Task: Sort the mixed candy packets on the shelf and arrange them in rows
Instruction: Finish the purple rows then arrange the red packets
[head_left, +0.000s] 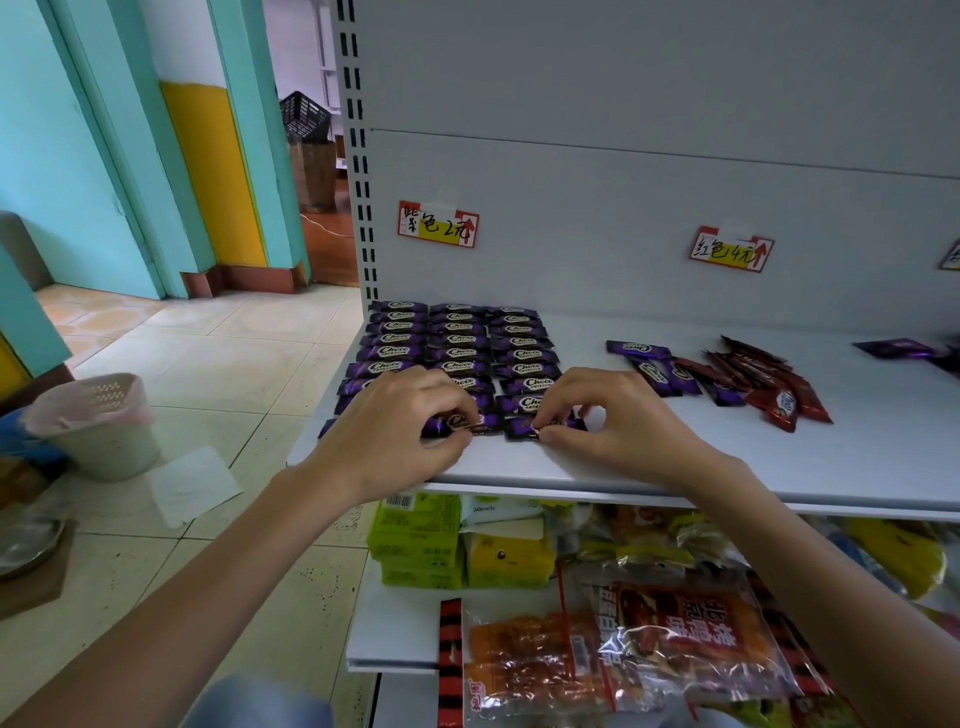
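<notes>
Head view: left hand (400, 426), palm down, pinches purple packet (460, 422); right hand (618, 415) apparently pinches neighbouring packet (521, 427).

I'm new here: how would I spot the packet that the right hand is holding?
Start at the white shelf, then find the block of purple packets at its left end. In the block's right column, the packet nearest the shelf's front edge is the one. Unlike those behind it, the right hand pinches it.
</notes>
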